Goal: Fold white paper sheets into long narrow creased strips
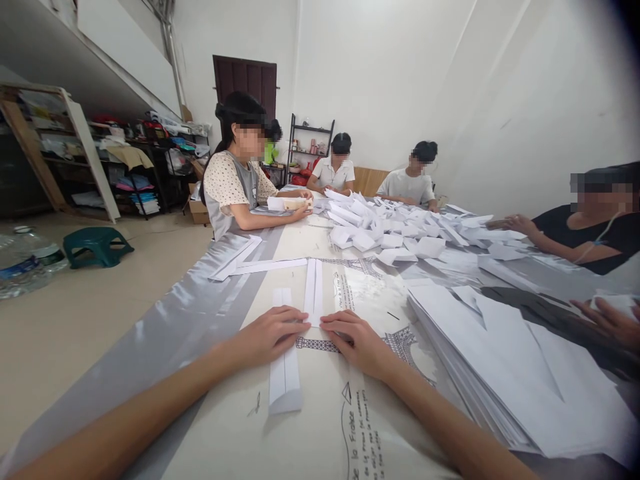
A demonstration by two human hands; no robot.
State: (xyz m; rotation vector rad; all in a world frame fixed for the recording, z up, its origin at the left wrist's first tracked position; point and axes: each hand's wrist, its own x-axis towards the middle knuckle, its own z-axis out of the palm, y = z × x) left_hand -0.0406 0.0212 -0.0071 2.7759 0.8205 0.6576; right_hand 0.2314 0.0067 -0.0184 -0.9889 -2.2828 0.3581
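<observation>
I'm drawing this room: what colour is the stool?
The stool is dark green, seen best in the head view.

Your left forearm (150,407) and right forearm (445,400), both bare, slant inward toward the middle strip (313,290), one per side. Your left hand (275,333): just left of the strip's near end, palm down, fingers together, pointing inward, tips at its edge. Your right hand (356,339): just right of that end, fingers bent inward, tips near the edge, thumb lower, gap under the fingers. Both hands loosely spread.
</observation>
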